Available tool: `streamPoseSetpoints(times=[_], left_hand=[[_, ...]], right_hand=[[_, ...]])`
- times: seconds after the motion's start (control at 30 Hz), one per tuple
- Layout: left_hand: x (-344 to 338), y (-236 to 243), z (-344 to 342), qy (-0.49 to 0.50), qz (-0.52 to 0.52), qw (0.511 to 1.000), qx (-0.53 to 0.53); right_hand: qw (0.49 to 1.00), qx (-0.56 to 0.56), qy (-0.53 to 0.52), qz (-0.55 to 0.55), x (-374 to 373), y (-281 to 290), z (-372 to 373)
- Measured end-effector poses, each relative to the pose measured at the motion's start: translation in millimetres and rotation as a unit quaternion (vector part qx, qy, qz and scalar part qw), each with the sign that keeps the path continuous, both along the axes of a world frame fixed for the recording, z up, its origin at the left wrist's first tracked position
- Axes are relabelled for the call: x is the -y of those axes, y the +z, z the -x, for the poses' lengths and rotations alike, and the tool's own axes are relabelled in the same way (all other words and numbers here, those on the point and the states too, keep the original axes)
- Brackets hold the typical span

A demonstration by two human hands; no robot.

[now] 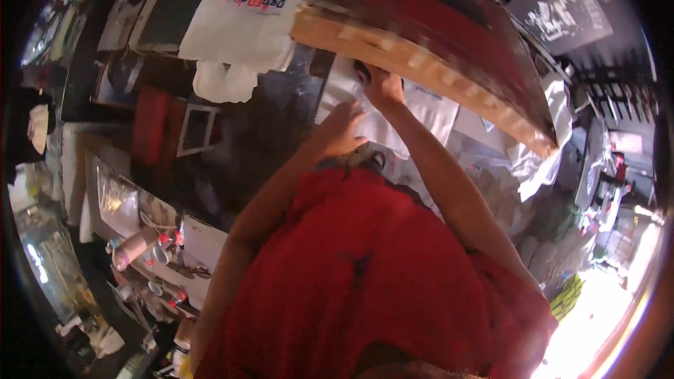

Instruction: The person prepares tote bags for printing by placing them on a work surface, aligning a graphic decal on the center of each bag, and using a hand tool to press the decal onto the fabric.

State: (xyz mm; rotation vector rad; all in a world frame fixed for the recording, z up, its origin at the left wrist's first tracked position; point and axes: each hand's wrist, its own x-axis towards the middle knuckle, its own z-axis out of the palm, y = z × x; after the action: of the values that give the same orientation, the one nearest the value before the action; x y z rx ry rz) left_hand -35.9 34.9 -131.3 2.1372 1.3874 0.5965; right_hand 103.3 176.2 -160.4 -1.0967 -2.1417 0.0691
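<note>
A wooden-framed screen (421,56) with a dark red face angles across the top, above a white printed bag (426,123) laid flat. My right hand (384,91) is at the underside of the frame, over the bag, its fingers curled by something dark; what they grip is unclear. Below and left of it, my left hand (344,126) hovers at or on the bag's left part with fingers spread, holding nothing visible. Another white printed bag (246,7) lies left of the frame, its handle end hanging down.
A red block (151,126) and a white square frame (186,140) sit at left. Cluttered boards with bottles and cups (137,245) fill the lower left. Crumpled white bags (540,168) lie beside the screen's right end. A bright opening (597,323) shows at lower right.
</note>
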Motion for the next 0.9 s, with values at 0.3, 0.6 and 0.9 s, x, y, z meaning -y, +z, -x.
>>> streamPoseSetpoints(times=[0.3,0.6,0.9], left_hand=[[-1,-6,0,-0.005,0.043,0.998,0.04],[-10,0,8,-0.025,0.112,0.991,0.067],[-27,3,-4,-0.002,0.163,0.986,-0.047]], right_hand=[[0.987,0.151,0.022,0.053,-101,25,-8],[0.981,0.191,-0.021,0.027,-62,14,8],[0.97,0.139,-0.117,0.162,-28,25,14]])
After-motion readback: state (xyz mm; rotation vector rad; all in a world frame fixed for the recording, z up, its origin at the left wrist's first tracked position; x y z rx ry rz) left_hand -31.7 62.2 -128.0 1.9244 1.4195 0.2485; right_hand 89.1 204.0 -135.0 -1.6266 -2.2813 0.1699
